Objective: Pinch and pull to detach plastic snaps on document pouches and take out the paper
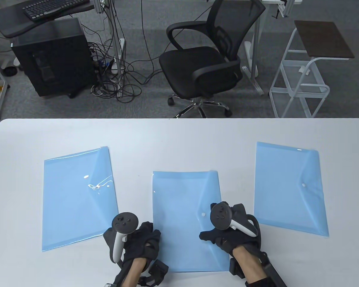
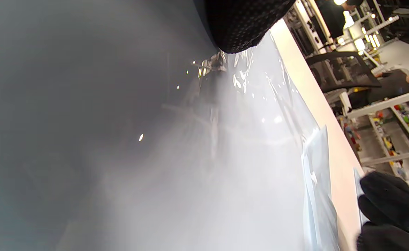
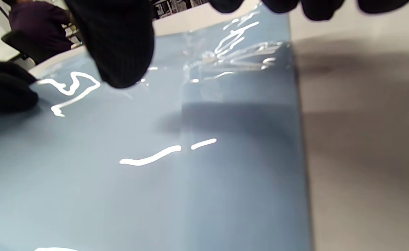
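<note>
From above, three blue pouches lie on the white bench (image 1: 179, 134): the left pouch (image 1: 77, 197), the middle pouch (image 1: 185, 215) at lower centre, the right pouch (image 1: 290, 188). My left hand (image 1: 137, 239) rests on the middle pouch's left edge, fingers loosely curled, gripping nothing I can see. My right hand (image 1: 230, 233) sits on its right side, thumb reaching towards the white snap (image 1: 202, 214). By my reckoning nothing is opened yet; all three flaps lie flat and no paper is out.

Left wrist view: mostly grey blur, shiny plastic at upper centre, my right hand's glove at lower right.

Right wrist view: my thumb (image 3: 117, 45) hovers above the blue plastic, the other fingertips are cut off along the top edge, and the snap itself is hidden.
</note>
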`<action>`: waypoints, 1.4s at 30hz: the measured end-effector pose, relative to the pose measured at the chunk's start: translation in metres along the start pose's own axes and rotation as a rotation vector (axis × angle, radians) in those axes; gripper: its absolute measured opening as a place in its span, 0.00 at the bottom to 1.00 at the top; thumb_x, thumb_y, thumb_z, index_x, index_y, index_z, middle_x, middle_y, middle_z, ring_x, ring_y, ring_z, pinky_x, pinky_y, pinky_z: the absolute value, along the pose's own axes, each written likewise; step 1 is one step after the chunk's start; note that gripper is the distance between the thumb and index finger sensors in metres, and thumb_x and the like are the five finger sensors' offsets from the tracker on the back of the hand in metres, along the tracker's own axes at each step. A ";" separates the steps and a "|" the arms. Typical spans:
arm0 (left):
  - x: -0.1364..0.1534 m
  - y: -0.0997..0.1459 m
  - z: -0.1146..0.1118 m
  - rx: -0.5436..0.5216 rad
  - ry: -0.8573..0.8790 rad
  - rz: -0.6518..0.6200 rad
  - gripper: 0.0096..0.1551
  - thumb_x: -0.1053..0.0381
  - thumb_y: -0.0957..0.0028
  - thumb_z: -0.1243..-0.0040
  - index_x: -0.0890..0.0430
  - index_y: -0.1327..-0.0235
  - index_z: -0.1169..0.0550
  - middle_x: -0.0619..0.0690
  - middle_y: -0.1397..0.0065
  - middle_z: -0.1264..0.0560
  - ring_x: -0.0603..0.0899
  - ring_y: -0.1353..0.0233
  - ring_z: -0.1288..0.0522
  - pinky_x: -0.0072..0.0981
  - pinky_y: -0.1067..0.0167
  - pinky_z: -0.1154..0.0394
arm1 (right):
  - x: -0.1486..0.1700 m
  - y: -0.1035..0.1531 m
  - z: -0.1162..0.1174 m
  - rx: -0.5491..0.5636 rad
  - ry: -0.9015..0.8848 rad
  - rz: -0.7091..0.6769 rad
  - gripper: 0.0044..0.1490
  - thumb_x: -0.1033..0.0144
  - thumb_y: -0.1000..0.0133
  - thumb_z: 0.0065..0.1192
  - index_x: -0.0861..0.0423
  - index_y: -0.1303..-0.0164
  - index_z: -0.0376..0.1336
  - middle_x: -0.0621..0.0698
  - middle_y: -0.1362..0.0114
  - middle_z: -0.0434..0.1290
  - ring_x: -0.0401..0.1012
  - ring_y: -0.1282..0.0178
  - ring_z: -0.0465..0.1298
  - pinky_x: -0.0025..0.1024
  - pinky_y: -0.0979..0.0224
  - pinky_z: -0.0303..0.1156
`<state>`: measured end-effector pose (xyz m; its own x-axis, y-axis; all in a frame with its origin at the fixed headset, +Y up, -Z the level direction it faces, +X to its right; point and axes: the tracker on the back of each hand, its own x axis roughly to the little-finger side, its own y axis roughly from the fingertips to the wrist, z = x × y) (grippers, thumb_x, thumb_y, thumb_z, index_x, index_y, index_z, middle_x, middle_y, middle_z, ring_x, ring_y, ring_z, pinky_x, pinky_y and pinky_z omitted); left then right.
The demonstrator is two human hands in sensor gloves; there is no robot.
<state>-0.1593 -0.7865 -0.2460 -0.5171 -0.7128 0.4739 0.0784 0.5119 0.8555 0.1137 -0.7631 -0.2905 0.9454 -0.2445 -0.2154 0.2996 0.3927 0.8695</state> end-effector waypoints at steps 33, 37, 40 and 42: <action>-0.005 0.000 -0.001 -0.025 -0.080 -0.002 0.27 0.57 0.41 0.40 0.64 0.32 0.30 0.52 0.40 0.18 0.52 0.53 0.08 0.32 0.59 0.07 | -0.052 -0.062 0.012 0.147 0.470 0.141 0.42 0.65 0.41 0.71 0.70 0.22 0.57 0.72 0.32 0.76 0.68 0.43 0.82 0.59 0.47 0.85; -0.003 0.000 -0.001 -0.025 -0.078 -0.003 0.26 0.56 0.41 0.40 0.63 0.32 0.30 0.51 0.40 0.18 0.52 0.54 0.08 0.31 0.59 0.07 | -0.037 -0.066 0.007 0.228 0.433 0.175 0.36 0.68 0.39 0.68 0.64 0.22 0.59 0.62 0.36 0.77 0.61 0.46 0.82 0.55 0.50 0.86; -0.004 -0.001 -0.001 -0.026 -0.084 -0.004 0.26 0.56 0.41 0.40 0.64 0.33 0.30 0.51 0.41 0.18 0.52 0.54 0.07 0.31 0.59 0.07 | -0.035 -0.064 -0.004 0.175 0.334 0.158 0.40 0.65 0.40 0.68 0.66 0.21 0.57 0.65 0.34 0.77 0.63 0.44 0.82 0.59 0.47 0.84; -0.004 -0.001 -0.001 -0.025 -0.077 -0.001 0.26 0.57 0.41 0.40 0.64 0.32 0.30 0.52 0.41 0.18 0.52 0.54 0.08 0.32 0.60 0.07 | -0.034 -0.060 -0.011 0.147 0.271 0.144 0.42 0.65 0.40 0.68 0.66 0.19 0.55 0.67 0.29 0.76 0.64 0.40 0.82 0.61 0.44 0.82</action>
<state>-0.1564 -0.7851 -0.2485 -0.5807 -0.6740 0.4566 0.0987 0.4985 0.8613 0.0650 -0.7689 -0.3403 0.9822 0.0568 -0.1791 0.1577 0.2692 0.9501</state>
